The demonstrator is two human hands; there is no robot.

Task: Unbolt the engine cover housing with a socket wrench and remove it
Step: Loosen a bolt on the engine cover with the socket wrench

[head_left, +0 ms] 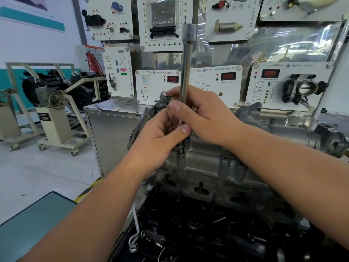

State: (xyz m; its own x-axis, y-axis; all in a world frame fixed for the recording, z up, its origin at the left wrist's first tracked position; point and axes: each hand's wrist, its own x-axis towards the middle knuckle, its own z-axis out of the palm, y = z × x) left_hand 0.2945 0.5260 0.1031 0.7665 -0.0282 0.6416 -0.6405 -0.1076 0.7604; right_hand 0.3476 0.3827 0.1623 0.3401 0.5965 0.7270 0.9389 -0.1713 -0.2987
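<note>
Evidently mid-unbolting: both hands, left hand (160, 137) and right hand (204, 116), close their grip around the long steel socket wrench shaft (186, 72), standing upright on a bolt in the grey cast-aluminium engine cover housing (217, 165). Next, probably, turning it loose.

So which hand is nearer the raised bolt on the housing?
Left. The left hand sits just above the raised bolt, its thumb almost over it, gripping the lower socket wrench shaft. The right hand grips the shaft higher up, farther from the bolt.
</note>
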